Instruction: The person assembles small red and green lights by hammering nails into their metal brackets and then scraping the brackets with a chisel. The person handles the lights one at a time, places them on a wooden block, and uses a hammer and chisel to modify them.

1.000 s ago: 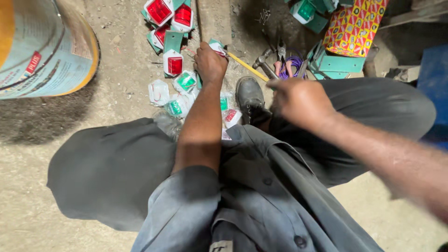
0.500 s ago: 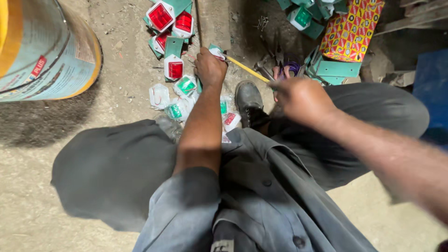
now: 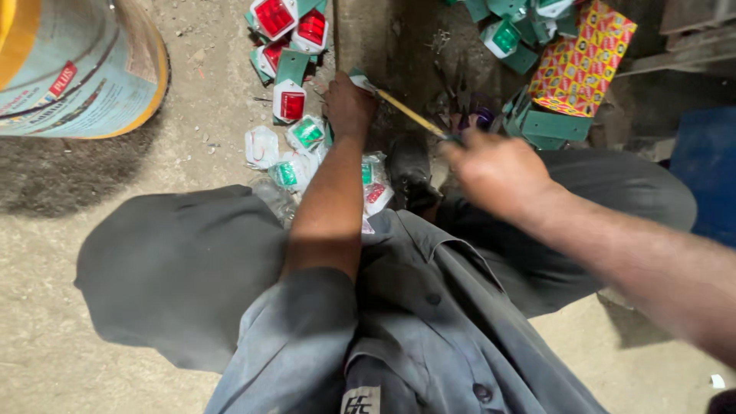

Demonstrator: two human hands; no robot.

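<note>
On the floor (image 3: 192,100), at the far left, a big drum (image 3: 73,65) lies on its side. Right of it, by the left hand (image 3: 349,103), small lamps are scattered: three red ones (image 3: 291,103) unwrapped and three green ones (image 3: 308,132) in clear wrap can be counted, with more half hidden under the arm. The left hand's grip is closed on a small pale part (image 3: 360,79) at the tip of a yellow stick (image 3: 406,113). The stick's long axis runs from upper left to lower right, its far end pointing at the left hand, its near end in the right hand (image 3: 498,172), whose grip is clamped on it. Past the right hand lie green boxes (image 3: 556,126) and one patterned yellow box (image 3: 583,61). A blue block (image 3: 705,176) closes the right edge; open floor lies only at left and lower left.
</note>
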